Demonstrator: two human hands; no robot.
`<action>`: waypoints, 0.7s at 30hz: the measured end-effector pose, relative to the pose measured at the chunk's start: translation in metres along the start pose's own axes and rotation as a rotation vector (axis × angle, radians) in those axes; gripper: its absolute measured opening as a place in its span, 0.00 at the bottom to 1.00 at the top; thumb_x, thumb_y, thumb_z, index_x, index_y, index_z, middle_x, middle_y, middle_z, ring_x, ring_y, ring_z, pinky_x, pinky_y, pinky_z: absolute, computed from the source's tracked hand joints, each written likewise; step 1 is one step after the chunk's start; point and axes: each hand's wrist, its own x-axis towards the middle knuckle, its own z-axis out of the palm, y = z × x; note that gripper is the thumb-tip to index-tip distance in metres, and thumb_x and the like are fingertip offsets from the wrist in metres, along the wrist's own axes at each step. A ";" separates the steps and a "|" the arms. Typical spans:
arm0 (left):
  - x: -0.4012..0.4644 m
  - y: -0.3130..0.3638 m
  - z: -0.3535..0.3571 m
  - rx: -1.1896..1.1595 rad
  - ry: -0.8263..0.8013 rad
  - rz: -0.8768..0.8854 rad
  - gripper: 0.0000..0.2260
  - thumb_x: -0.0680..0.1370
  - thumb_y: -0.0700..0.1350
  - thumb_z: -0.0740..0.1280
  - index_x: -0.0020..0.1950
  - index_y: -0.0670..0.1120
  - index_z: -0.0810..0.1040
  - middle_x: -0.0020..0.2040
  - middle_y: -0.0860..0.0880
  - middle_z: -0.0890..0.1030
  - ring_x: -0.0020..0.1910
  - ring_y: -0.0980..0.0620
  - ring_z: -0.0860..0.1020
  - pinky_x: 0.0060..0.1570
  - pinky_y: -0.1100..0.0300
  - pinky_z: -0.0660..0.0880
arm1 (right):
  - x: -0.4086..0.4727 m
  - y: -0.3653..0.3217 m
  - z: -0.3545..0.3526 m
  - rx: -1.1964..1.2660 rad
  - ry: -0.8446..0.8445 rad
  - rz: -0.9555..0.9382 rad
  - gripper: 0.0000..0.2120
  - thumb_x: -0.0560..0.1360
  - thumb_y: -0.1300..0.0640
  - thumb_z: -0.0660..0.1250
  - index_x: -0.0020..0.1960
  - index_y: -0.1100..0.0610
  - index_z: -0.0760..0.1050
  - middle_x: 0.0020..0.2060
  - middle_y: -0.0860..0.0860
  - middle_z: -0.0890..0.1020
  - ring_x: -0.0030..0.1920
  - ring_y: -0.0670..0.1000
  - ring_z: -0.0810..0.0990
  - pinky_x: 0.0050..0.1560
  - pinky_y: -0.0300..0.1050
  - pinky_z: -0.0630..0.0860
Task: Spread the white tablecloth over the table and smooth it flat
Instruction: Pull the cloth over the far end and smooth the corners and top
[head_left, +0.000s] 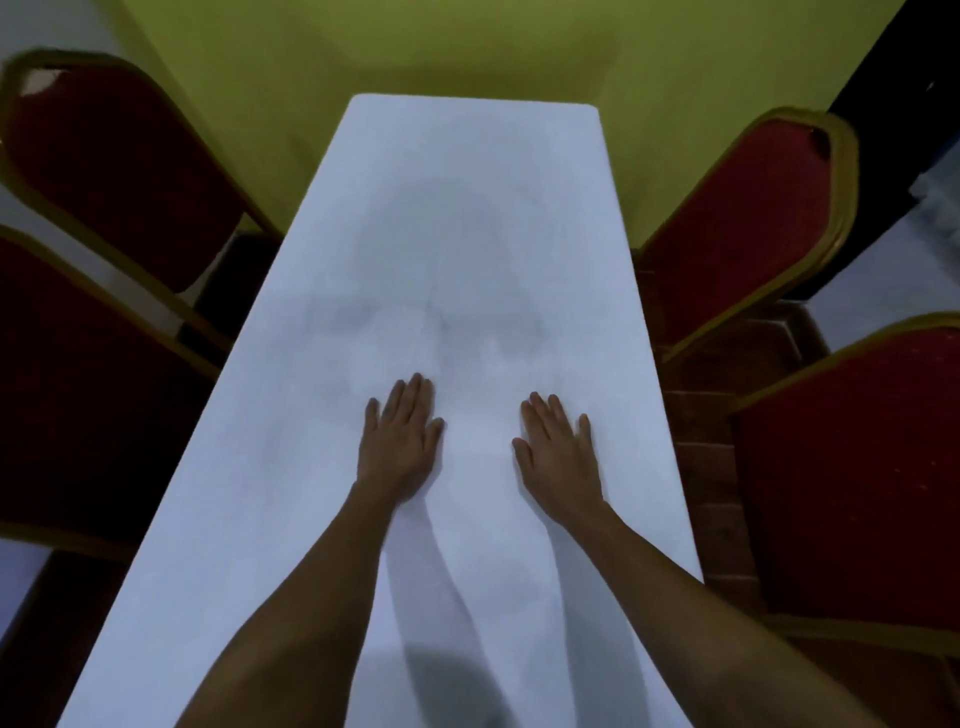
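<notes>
Left hand (399, 441) and right hand (560, 453) lie flat, fingers spread, palms down on the cloth (467, 218), gripping nothing. The cloth already covers the table (chairs (748, 223) flank it). Smoothing step, seemingly; next, sweep outward toward the edges.

Matt white cloth tablecloth (467, 234), smooth

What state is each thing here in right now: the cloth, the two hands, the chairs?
Tablecloth: spread over the whole table top, looks flat.
Left hand: open, palm down on the cloth.
Right hand: open, palm down on the cloth.
Left chairs: two, beside the table, unoccupied.
Right chairs: two, beside the table, unoccupied.
</notes>
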 end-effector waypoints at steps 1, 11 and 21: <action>0.008 -0.015 -0.006 0.001 0.014 -0.022 0.33 0.76 0.59 0.37 0.79 0.48 0.50 0.80 0.51 0.52 0.79 0.51 0.50 0.76 0.47 0.46 | 0.009 -0.011 0.002 0.004 0.028 -0.003 0.28 0.76 0.49 0.48 0.68 0.61 0.72 0.69 0.56 0.74 0.70 0.57 0.71 0.65 0.66 0.69; 0.059 -0.161 -0.046 -0.065 0.145 -0.482 0.24 0.82 0.55 0.48 0.78 0.54 0.53 0.80 0.48 0.52 0.78 0.43 0.52 0.73 0.39 0.50 | 0.102 -0.162 0.029 0.142 -0.123 -0.221 0.27 0.80 0.49 0.52 0.76 0.58 0.56 0.77 0.53 0.57 0.78 0.54 0.52 0.74 0.64 0.49; 0.067 -0.174 -0.051 -0.150 0.222 -0.663 0.26 0.80 0.60 0.50 0.77 0.56 0.52 0.69 0.36 0.68 0.62 0.31 0.72 0.59 0.39 0.69 | 0.149 -0.126 0.042 0.011 -0.080 -0.171 0.27 0.80 0.42 0.51 0.77 0.48 0.53 0.78 0.45 0.54 0.78 0.49 0.51 0.75 0.61 0.47</action>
